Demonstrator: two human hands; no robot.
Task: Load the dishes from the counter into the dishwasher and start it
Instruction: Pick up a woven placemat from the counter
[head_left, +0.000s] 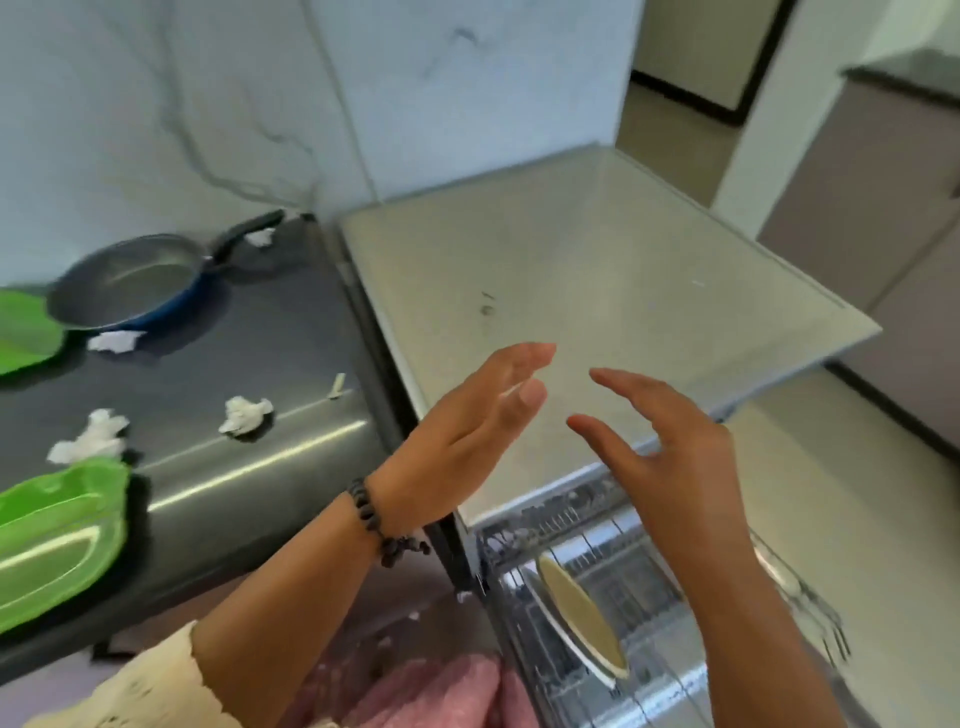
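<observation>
Head camera view, looking down at two bare hands held in the air, both holding nothing. Left hand (470, 431) has its fingers straight and together, palm facing right, with a dark beaded bracelet (382, 525) on the wrist and a cream knitted sleeve (150, 686) further down the arm. Right hand (660, 447) faces it a short way apart, fingers spread and loosely bent, palm facing left. Neither hand touches anything.

Below the right forearm is the pulled-out dishwasher rack (587, 587), a wire basket. One round plate (582, 618) with a pale rim and beige face stands on edge in it, tilted. Forks (831, 639) appear at the rack's right edge, though they are blurred.

Behind the hands lies the pale grey dishwasher top (597, 270), a flat glossy surface against a white marbled wall (182, 104).

To the left, touching the appliance's side, is a dark grey counter (249, 364). On it, well apart from the hands, sits a blue frying pan (130, 280) with a grey inside and a black handle pointing toward the wall. A green plate (26, 332) lies just beside the pan at the left edge, and a second green plate (57, 535) lies nearer the viewer. Crumpled white paper tissues (244, 415) are scattered over the counter between them.
</observation>
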